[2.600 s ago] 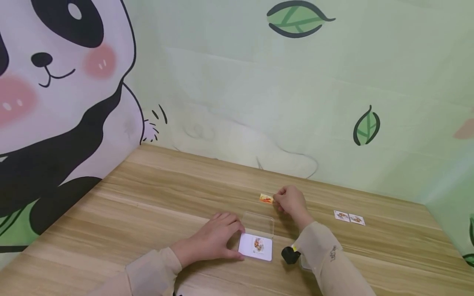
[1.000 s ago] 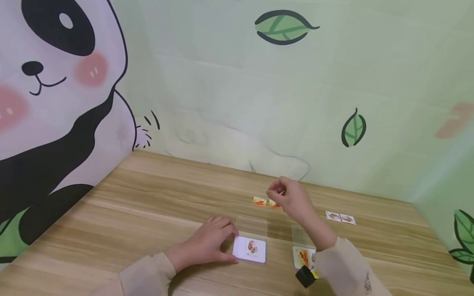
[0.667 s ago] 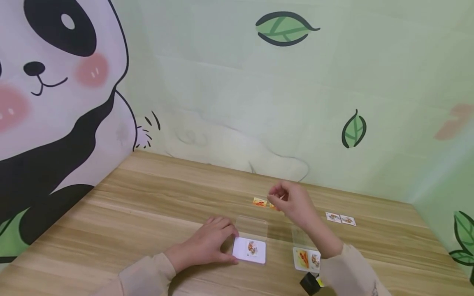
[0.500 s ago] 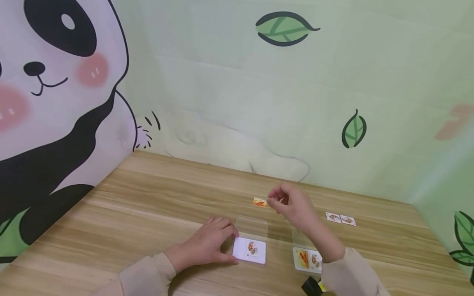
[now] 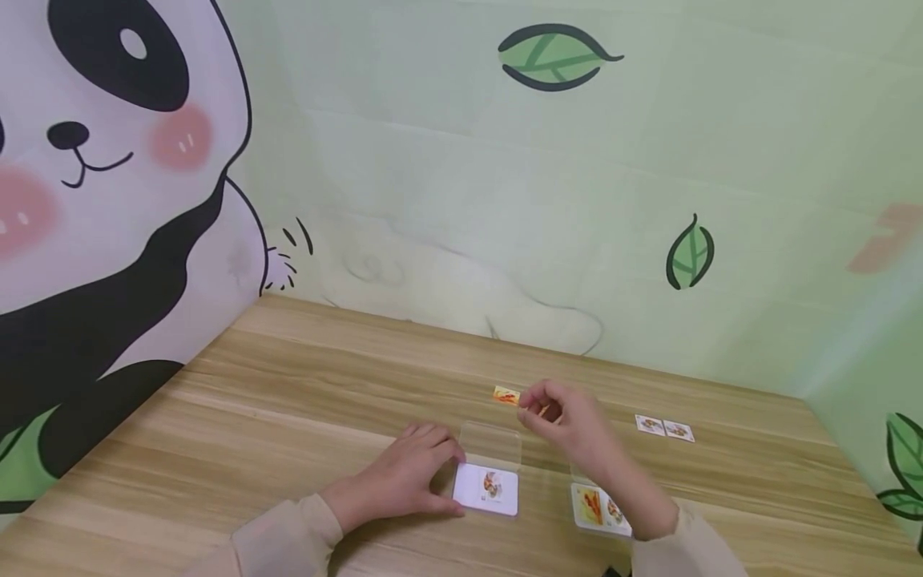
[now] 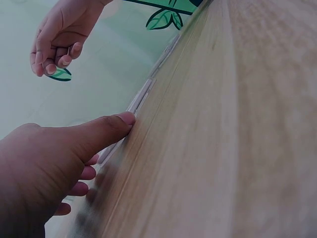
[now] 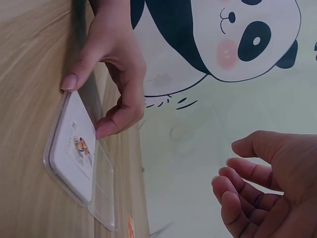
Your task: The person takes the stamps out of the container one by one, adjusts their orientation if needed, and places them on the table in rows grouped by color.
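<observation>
A clear plastic case [image 5: 490,442] lies on the table with its lid folded back. A white stack of cards [image 5: 485,489] with a small picture fills its near half. My left hand [image 5: 404,473] holds the case by its left side, thumb at the near corner and fingers at the far one. In the right wrist view, that thumb presses on the edge of the white cards [image 7: 74,148]. My right hand [image 5: 570,421] hovers beside a small yellow picture card [image 5: 506,395], fingers loosely bent with nothing between them. It covers a second yellow card.
A second case [image 5: 601,510] with picture cards lies at the right, partly behind my right forearm. Two small white picture cards [image 5: 664,428] lie side by side farther right. A wall painted with a panda [image 5: 122,200] stands behind the wooden table [image 5: 288,417].
My right hand has let go of a yellow card beside the other one, lifted off, then come lower and nearer, covering that card. The left hand keeps its hold on the case.
</observation>
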